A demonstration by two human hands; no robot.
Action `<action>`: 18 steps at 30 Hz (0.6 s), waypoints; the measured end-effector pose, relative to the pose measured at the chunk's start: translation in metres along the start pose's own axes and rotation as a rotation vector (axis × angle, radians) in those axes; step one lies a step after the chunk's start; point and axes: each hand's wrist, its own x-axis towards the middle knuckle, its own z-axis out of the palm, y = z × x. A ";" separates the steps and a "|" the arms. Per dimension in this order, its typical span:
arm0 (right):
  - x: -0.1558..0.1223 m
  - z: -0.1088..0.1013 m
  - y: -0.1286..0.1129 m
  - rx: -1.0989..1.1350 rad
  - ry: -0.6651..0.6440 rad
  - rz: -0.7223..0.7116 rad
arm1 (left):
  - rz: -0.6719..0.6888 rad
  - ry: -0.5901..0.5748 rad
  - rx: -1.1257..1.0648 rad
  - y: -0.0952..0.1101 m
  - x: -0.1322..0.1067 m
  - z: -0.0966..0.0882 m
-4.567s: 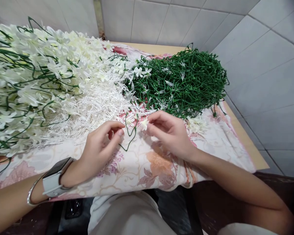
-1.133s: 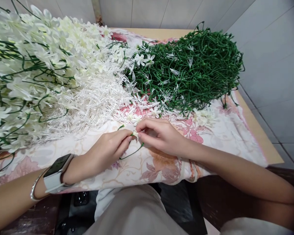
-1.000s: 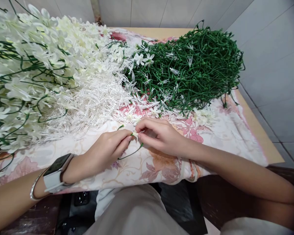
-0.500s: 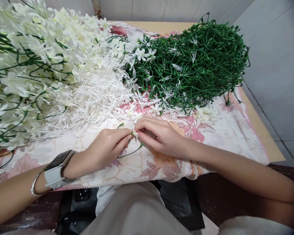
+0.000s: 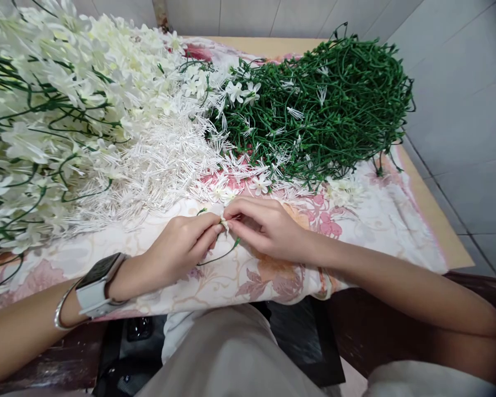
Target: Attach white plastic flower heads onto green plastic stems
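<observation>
My left hand (image 5: pixel 186 242) pinches a green artificial flower stem (image 5: pixel 219 256) close to a small white flower (image 5: pixel 225 225). Thumb and forefinger of my right hand (image 5: pixel 268 229) close on that flower from the other side, so the fingertips of both hands nearly meet. The fingers partly cover the flower. Two green ends of the stem show, one above the left fingers and one curving below them. Just beyond my hands lie loose white flowers (image 5: pixel 259 184) and a heap of thin white stamens (image 5: pixel 161 160) on the floral cloth (image 5: pixel 215 286).
A big pile of white artificial flowers on green stems (image 5: pixel 45 110) fills the left side. At the back right is a heap of bare green stems (image 5: pixel 339 105). The wooden table edge (image 5: pixel 446 237) shows at right, beside a tiled wall (image 5: pixel 471 99).
My hands stay in nearly the same place, still joined at the flower. The flower looks more gathered between the fingertips now. The view has shifted slightly.
</observation>
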 end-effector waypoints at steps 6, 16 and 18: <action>0.001 -0.003 0.001 0.135 0.023 0.138 | -0.083 0.003 -0.112 0.002 -0.001 -0.002; -0.002 0.001 0.001 0.041 0.021 0.043 | -0.030 0.007 -0.004 0.002 -0.002 0.002; -0.002 0.001 0.000 0.022 0.020 0.038 | -0.015 0.007 0.018 0.002 -0.002 0.002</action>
